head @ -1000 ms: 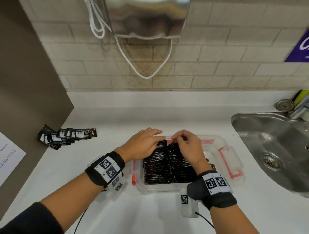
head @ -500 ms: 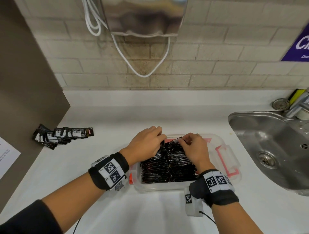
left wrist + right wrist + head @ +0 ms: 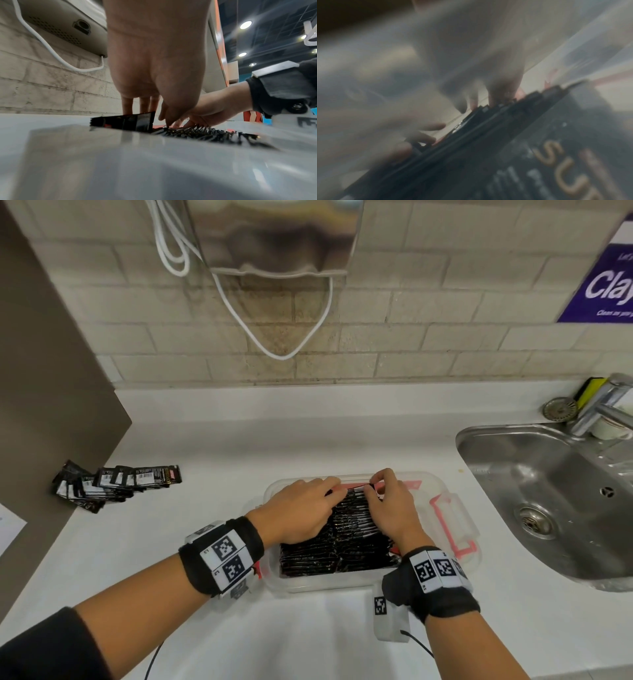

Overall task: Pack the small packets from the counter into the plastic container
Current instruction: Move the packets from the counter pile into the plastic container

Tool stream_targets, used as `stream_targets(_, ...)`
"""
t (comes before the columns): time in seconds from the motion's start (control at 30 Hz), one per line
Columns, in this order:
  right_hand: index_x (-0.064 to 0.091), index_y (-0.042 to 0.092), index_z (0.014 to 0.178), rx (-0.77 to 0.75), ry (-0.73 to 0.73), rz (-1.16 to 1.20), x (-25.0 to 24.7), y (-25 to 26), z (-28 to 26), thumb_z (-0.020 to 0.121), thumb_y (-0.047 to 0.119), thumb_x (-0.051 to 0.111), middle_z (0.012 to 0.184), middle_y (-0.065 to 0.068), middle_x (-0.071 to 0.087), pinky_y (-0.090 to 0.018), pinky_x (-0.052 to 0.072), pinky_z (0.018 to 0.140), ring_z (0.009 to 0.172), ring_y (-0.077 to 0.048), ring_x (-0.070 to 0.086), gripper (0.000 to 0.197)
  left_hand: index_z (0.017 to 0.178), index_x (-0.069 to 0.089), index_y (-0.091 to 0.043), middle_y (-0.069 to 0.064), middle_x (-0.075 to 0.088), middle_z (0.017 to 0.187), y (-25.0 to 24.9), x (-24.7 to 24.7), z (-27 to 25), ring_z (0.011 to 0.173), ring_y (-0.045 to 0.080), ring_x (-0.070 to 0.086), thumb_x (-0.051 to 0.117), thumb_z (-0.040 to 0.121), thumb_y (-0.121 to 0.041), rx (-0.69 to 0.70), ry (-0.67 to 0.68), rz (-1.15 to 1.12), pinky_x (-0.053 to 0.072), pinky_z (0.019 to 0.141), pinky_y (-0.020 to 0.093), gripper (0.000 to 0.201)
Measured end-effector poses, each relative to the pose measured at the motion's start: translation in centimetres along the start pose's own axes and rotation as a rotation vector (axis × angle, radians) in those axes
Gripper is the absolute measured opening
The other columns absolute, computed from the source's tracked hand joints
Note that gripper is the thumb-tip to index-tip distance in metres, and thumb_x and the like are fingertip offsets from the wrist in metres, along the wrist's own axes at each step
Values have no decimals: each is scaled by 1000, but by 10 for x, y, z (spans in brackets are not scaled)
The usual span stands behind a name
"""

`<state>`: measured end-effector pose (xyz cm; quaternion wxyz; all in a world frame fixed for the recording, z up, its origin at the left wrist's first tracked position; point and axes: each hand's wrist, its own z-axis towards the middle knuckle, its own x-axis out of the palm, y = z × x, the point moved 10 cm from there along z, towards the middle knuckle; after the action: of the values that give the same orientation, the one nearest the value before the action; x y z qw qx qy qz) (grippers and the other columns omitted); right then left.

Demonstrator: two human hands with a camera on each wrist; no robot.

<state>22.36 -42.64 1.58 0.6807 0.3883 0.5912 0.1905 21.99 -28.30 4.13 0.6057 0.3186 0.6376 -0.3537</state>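
A clear plastic container point(image 3: 442, 491) with red latches sits on the white counter, packed with rows of upright black packets point(image 3: 342, 546). Both hands are over its far end. My left hand point(image 3: 334, 491) curls over the left row, fingers behind a standing packet point(image 3: 123, 121) and thumb in front of it. My right hand point(image 3: 370, 489) pinches the top edge of a packet point(image 3: 354, 490) at the back of the rows. Loose packets point(image 3: 116, 484) lie in a pile on the counter to the far left. The right wrist view is blurred; it shows fingers point(image 3: 493, 100) on packet edges point(image 3: 488, 135).
A steel sink point(image 3: 548, 501) with a tap point(image 3: 603, 405) lies to the right. A brown side panel point(image 3: 51, 388) stands at the left by the pile. A metal dispenser point(image 3: 274, 237) with a white cable point(image 3: 274, 350) hangs on the tiled wall.
Both hands have stayed at the far end of the container, fingers closing together on the packet there. The packet has sunk lower among the rows.
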Motion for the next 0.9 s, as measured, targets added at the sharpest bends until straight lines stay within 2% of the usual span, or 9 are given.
stream_targets(0.03, 51, 17, 111, -3, 10, -2, 1, -1, -1, 99, 29, 55, 108, -14, 58, -29, 36, 75, 93, -25, 54, 17, 151, 34, -16, 5, 37, 152, 0, -1, -1, 131, 25, 43, 38, 104, -29, -1, -31, -8, 39, 107, 39, 49)
stream_targets(0.1, 50, 18, 112, -17, 38, -14, 5, -2, -3, 100, 28, 53, 108, -12, 58, -29, 34, 74, 92, -23, 52, 17, 157, 22, -17, 4, 25, 162, 1, 9, -4, 146, 20, 26, 32, 106, -43, 0, 14, -29, 19, 120, 34, 59)
stream_targets(0.17, 50, 18, 114, -4, 55, -22, 8, -6, -5, 100, 28, 52, 107, -11, 59, -29, 35, 75, 92, -23, 53, 17, 160, 6, -18, 2, 4, 167, 3, 27, -8, 153, 14, 3, 22, 104, -55, -5, 153, -60, -1, 122, 29, 69)
stream_targets(0.23, 47, 16, 114, 46, 61, -9, 9, -12, -6, 101, 31, 51, 104, -11, 62, -30, 37, 74, 88, -24, 56, 21, 159, -2, -19, 1, -7, 166, 5, 40, -10, 152, 9, -10, 17, 101, -61, -5, 233, -76, -9, 122, 29, 74)
stream_targets(0.43, 32, 17, 116, 141, 163, 80, 21, -15, -10, 102, 43, 44, 103, -6, 57, -30, 38, 78, 88, -20, 56, 32, 157, -14, -27, -2, -20, 164, 4, 53, -10, 149, 8, -23, 14, 98, -68, -5, 265, -72, -15, 122, 31, 77)
stream_targets(0.53, 27, 12, 129, 165, 216, 155, 26, -12, -14, 102, 45, 42, 115, -4, 53, -30, 38, 87, 102, -18, 53, 45, 157, -13, -27, -2, -19, 164, 3, 50, -13, 149, 9, -23, 15, 99, -67, 14, 197, -78, -17, 120, 28, 75)
stream_targets(0.63, 21, 7, 140, 203, 186, 227, 27, -12, -17, 102, 46, 42, 135, -12, 50, -36, 40, 102, 121, -23, 51, 59, 158, -9, -23, -2, -15, 165, 1, 41, -16, 150, 8, -22, 14, 98, -70, 40, 70, -78, -15, 121, 29, 80)
stream_targets(0.77, 11, 3, 148, 246, 222, 188, 36, -8, -20, 102, 51, 35, 143, -17, 46, -28, 31, 93, 125, -24, 48, 70, 158, -9, -20, -1, -16, 165, 4, 51, -16, 149, 8, -22, 11, 92, -80, -6, 122, -81, -12, 123, 34, 92)
stream_targets(0.9, 11, 11, 150, 314, 244, 234, 36, -17, -17, 99, 61, 30, 148, -17, 42, -33, 34, 101, 131, -29, 45, 74, 158, -12, -20, 0, -18, 165, 5, 58, -13, 149, 8, -22, 8, 87, -85, -7, 155, -80, -15, 122, 32, 98)
